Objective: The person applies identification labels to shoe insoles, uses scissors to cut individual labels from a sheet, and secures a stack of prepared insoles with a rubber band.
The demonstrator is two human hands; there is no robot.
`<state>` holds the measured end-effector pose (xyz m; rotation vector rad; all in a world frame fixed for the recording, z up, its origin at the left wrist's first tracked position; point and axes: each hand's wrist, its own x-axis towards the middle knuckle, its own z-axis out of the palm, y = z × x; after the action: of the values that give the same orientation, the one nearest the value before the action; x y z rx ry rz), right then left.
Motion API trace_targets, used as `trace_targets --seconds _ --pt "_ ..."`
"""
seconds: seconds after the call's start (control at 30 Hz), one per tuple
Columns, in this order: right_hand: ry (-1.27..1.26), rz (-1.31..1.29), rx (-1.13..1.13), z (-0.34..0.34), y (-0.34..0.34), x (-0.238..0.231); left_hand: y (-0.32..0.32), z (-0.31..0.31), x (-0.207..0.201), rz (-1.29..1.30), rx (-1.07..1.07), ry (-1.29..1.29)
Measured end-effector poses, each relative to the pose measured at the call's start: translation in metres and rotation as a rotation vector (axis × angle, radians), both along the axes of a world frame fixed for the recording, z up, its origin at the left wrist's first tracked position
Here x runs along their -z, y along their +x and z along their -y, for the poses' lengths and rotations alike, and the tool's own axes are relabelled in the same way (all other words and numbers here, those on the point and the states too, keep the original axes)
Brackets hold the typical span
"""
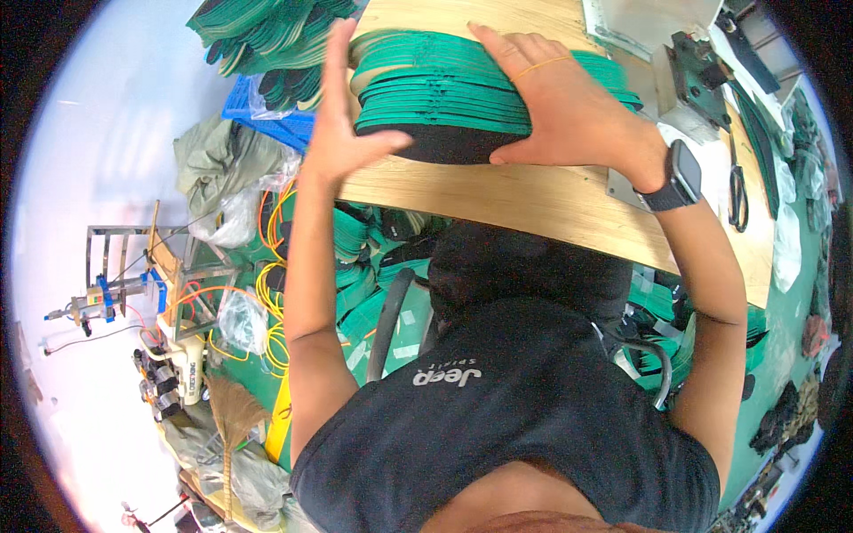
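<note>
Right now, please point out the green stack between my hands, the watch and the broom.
Green stack (440,99): head view, on its layered edges.
Watch (687,168): head view, on its screen.
Broom (233,410): head view, on its bristles.

In front of the stack (435,98), along the table (498,191) edge, a hand can pass; between left hand (342,147) and right hand (569,107), the stack blocks; a machine (695,86) obstructs far right; a pile (267,37), far left.

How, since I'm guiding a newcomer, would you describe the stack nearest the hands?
Find the broad, pale wooden table at top. On it sits a stack of thin, curved green pieces, its near face black. Unlike the green heap by the blue plastic crate, it alone lies between the spread left hand and right hand.
</note>
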<state>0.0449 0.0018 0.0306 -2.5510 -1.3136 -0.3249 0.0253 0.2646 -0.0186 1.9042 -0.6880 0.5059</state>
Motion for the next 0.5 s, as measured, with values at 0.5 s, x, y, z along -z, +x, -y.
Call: trace_targets --seconds 0.5 --pt "0.053 -0.051 -0.12 0.0 0.028 0.005 -0.008 0.011 0.008 -0.102 0.02 0.036"
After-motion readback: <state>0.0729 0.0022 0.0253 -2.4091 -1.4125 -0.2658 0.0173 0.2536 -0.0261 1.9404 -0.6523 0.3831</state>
